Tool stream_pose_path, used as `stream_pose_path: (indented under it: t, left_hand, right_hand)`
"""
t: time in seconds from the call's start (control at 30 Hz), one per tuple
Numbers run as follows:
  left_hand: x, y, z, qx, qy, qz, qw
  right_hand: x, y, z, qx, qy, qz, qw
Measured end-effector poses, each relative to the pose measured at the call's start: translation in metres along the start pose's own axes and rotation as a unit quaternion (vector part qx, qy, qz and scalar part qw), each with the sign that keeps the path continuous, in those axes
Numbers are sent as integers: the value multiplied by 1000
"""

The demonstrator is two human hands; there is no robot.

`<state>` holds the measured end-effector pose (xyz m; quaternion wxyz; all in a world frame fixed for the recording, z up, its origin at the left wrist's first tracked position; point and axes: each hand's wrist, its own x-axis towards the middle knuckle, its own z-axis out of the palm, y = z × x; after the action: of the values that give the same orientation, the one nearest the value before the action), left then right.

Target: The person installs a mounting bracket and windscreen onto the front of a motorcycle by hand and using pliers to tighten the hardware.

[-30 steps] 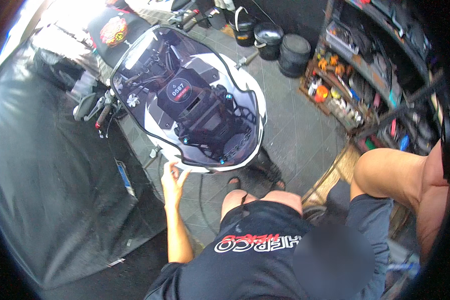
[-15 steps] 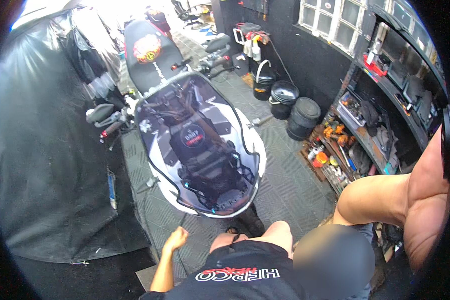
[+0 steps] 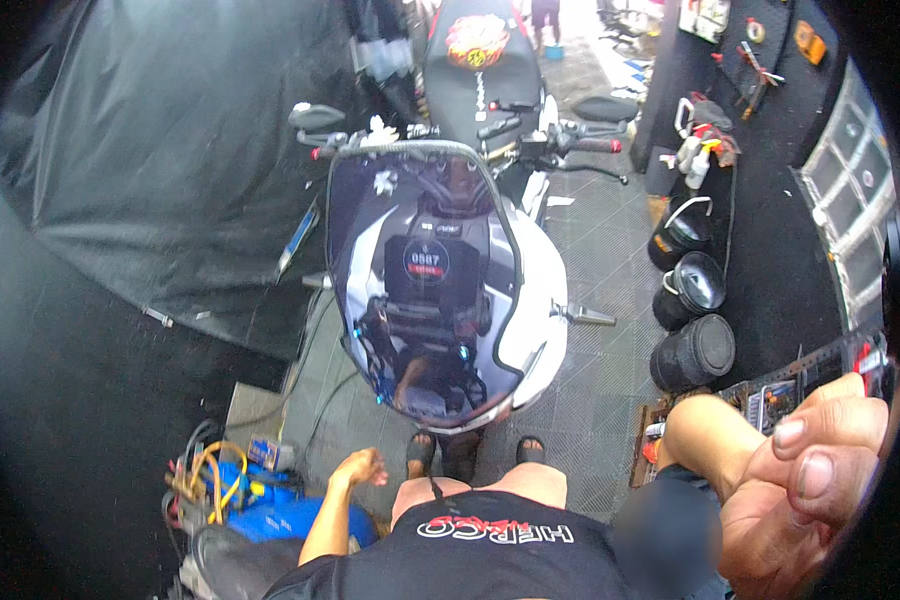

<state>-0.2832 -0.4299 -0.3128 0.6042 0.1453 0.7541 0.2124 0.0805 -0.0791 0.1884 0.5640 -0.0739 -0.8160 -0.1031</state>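
Note:
My left hand [image 3: 360, 467] hangs low on the left beside my thigh. Its fingers are loosely bent and apart, with nothing in them. Close to the camera at the right rim, my right hand [image 3: 815, 480] is raised with its fingers curled in. What it holds, if anything, is hidden. In front of me stands a white motorcycle [image 3: 542, 335], its front toward me. A large tinted windscreen [image 3: 420, 340] covers its dashboard display, and neither hand touches it. The handlebar [image 3: 570, 145] and the dark seat [image 3: 460, 105] with a colourful sticker lie beyond.
Black sheeting [image 3: 190, 130] hangs along the left. A blue machine [image 3: 285, 520] with hoses sits at lower left. Along the right wall stand black buckets [image 3: 688, 290] and a lidded black drum [image 3: 692, 352]. A tool shelf [image 3: 770, 400] is near my right arm. A person [image 3: 546, 15] stands far back.
The view has turned right, so the motorcycle now stands straighter ahead. My right hand's fingers have come into view, curled. My left hand has loosened from a fist.

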Motion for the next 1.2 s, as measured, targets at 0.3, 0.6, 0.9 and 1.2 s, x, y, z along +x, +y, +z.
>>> stream_pose_path:
  t: [0.3,0.6,0.9,1.2]
  left_hand:
    - [-52,48,155,-93,74,20,993]
    - [-45,68,181,-48,216,110,969]
    - [-53,88,181,-96,296,192,931]
    - [-99,134,205,-231,457,234,826]
  right_hand:
    - [-2,53,-21,218,148,-138,955]
    - [-13,31,-32,262,231,-261,900]
    - [-139,16,56,454,21,197,869]
    - [-311,36,234,663,-335,511,432]
